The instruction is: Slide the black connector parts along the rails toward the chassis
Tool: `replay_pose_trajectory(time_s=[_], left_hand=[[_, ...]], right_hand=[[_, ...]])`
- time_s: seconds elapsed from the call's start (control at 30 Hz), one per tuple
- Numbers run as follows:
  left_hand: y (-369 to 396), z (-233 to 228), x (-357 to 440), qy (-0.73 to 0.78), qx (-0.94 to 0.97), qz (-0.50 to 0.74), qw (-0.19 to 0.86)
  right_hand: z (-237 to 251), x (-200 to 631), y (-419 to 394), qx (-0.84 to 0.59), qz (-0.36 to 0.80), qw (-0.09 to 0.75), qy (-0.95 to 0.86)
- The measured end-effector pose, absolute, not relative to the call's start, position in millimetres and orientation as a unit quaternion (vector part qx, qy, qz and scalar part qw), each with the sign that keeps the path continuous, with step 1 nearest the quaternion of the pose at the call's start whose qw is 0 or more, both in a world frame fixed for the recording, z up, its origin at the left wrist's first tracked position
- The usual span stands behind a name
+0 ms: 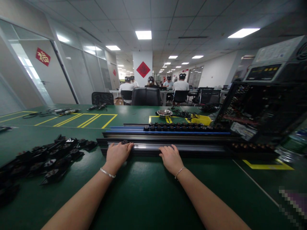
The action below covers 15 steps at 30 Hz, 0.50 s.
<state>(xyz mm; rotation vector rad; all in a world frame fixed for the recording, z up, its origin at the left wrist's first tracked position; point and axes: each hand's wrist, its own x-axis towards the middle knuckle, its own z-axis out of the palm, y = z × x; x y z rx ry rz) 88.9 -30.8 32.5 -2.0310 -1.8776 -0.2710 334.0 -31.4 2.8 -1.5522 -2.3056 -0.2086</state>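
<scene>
Both of my hands rest on a long dark rail (192,148) that lies across the green table (144,191). My left hand (117,154) lies flat on the rail's left part, fingers together, next to a small black part (124,141) sitting in the rail. My right hand (170,157) lies palm down on the rail's middle. Behind it runs a second rail with a blue strip (134,130) carrying a row of small black parts (182,127). More black parts (251,147) sit at the near rail's right end.
A heap of loose black parts (48,158) lies at the left. An open computer case (261,108) stands at the right. A metal bowl (164,113), cables and tools (64,111) lie farther back. Several people sit at desks (179,85) beyond black chairs (146,96).
</scene>
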Motion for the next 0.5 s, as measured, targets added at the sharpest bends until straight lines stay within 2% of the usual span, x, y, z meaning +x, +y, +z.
replay_pose_trajectory(time_s=[0.5], left_hand=[[-31.6, 30.3, 88.3, -0.655, -0.718, -0.11, 0.206]], right_hand=[[-1.2, 333.2, -28.1, -0.544, -0.077, 0.203, -0.811]])
